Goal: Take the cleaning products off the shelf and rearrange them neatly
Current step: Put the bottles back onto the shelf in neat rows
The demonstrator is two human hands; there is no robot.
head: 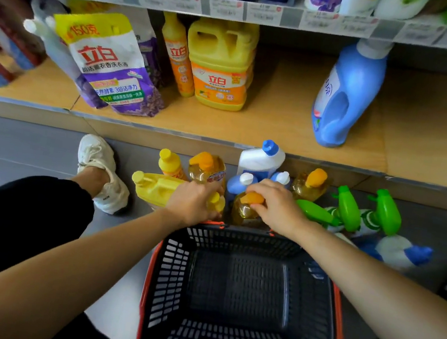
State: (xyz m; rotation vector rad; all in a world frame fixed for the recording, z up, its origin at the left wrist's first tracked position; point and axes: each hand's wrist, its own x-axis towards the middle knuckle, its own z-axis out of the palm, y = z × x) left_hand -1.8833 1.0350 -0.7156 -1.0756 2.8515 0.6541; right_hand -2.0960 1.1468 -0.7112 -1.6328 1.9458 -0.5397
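Both hands reach just past the far rim of the basket, left hand gripping a yellow-capped bottle, right hand an orange-capped bottle, both on the floor; open shelf board lies farther beyond.

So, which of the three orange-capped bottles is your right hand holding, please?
The orange-capped bottle nearest the basket; the right hand grips its cap, the other two stand farther back.

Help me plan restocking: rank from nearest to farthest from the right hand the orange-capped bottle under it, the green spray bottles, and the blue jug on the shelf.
1. Orange-capped bottle, in the right hand's grip.
2. Green spray bottles, on the floor to its right.
3. Blue jug, up on the shelf.
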